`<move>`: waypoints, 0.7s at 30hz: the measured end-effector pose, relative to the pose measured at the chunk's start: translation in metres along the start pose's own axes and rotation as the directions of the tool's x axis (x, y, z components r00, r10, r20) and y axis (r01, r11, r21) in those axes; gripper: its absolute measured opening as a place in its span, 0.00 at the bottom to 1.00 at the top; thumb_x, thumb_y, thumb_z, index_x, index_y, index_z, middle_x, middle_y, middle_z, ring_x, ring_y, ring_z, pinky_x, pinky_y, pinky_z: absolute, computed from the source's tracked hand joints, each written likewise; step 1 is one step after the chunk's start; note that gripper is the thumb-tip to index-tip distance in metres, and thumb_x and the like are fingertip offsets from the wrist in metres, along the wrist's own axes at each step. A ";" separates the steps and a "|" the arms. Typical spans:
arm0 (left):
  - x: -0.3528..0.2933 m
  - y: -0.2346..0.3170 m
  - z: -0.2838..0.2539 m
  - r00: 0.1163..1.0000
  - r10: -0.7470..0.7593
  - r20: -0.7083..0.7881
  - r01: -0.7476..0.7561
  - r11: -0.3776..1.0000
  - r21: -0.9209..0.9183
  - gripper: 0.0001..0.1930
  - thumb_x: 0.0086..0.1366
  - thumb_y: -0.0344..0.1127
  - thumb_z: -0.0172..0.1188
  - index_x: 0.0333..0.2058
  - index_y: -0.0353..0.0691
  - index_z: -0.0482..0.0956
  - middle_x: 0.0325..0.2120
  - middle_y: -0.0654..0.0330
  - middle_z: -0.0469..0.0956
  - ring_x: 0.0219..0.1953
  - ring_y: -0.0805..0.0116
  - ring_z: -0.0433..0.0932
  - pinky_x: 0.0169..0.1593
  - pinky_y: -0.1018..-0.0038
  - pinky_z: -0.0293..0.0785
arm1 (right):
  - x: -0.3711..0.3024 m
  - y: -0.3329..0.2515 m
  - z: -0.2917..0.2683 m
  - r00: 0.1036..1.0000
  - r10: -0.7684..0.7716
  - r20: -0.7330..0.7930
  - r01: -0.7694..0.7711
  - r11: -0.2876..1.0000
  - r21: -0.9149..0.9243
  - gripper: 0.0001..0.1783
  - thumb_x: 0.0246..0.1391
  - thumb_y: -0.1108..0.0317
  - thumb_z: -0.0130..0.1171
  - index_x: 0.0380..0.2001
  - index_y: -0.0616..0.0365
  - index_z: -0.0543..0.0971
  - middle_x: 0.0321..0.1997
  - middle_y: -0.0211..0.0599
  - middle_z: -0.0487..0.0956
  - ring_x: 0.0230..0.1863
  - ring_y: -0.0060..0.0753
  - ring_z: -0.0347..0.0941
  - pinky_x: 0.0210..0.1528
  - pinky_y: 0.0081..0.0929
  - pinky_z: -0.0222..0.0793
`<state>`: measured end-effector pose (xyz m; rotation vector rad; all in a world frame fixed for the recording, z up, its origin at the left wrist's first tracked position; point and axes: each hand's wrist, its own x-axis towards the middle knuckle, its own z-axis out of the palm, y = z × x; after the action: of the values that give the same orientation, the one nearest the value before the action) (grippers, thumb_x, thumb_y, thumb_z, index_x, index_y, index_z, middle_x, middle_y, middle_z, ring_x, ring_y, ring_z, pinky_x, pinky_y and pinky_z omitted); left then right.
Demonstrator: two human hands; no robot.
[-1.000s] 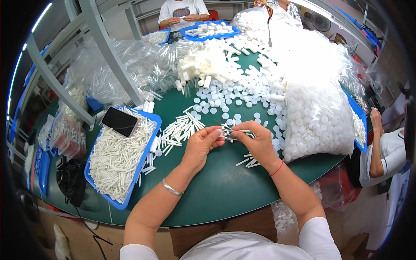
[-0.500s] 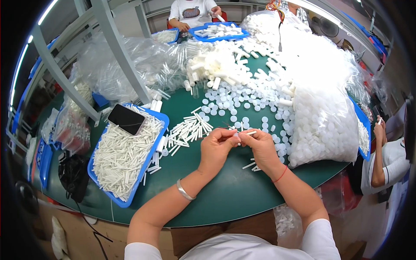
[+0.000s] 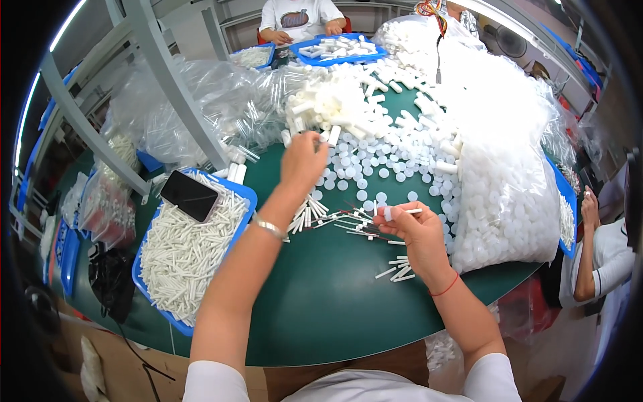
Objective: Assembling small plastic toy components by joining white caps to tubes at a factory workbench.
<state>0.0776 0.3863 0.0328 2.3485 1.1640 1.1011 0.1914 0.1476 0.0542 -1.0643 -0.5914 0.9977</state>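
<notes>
The discs point(image 3: 362, 183) look frosted plastic, the phone point(image 3: 189, 195) glossy, the tabletop point(image 3: 315, 308) smooth

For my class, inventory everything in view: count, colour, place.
Table: one, green, centre
Trays: at least four, blue, left, far side, right
Phone: one, black, on left tray
Slim sticks: many, white, left tray and table
Thick tubes: many, white, far middle
Discs: many, translucent white, mid-table and right bag
Disc-filled bag: one, clear, right
Bagged tubes: many, clear, far left
Wired parts: several, red, dark, white, mid-table
Crumpled bag: one, black, left
Frame bars: several, grey, left
Hanging cable: one, multicoloured, far right
Fan: one, dark, far right
Other people: at least two, white-shirted, far side, right
Left hand: one, bare, near thick tubes
Right hand: one, bare, pinching slim stick
</notes>
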 end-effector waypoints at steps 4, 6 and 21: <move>0.024 -0.037 0.005 0.981 -0.038 0.191 -0.029 0.942 0.334 0.14 0.55 0.33 0.64 0.37 0.32 0.73 0.36 0.44 0.76 0.41 0.45 0.76 0.44 0.56 0.74 | 0.002 0.009 -0.008 1.000 -0.024 0.006 0.025 0.998 -0.061 0.09 0.59 0.68 0.56 0.37 0.64 0.73 0.38 0.43 0.79 0.40 0.34 0.78 0.44 0.28 0.74; 0.030 -0.055 0.009 0.976 0.005 0.217 -0.087 0.924 0.371 0.14 0.54 0.30 0.63 0.38 0.32 0.73 0.36 0.43 0.76 0.41 0.44 0.77 0.43 0.56 0.74 | 0.003 0.011 -0.008 1.000 0.025 0.012 -0.025 0.999 -0.033 0.10 0.60 0.66 0.56 0.36 0.63 0.74 0.38 0.40 0.78 0.39 0.33 0.78 0.42 0.27 0.74; 0.054 -0.005 0.043 0.948 0.028 0.316 -0.178 0.871 0.458 0.09 0.54 0.36 0.64 0.32 0.38 0.82 0.36 0.49 0.78 0.39 0.51 0.80 0.42 0.61 0.77 | 0.003 0.013 -0.010 0.998 -0.002 0.055 0.011 0.987 -0.160 0.14 0.60 0.66 0.56 0.43 0.65 0.78 0.38 0.34 0.80 0.32 0.19 0.74 0.39 0.19 0.71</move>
<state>0.1279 0.4340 0.0287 2.8546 1.3218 0.4771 0.1956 0.1476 0.0379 -1.1784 -0.7292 0.9891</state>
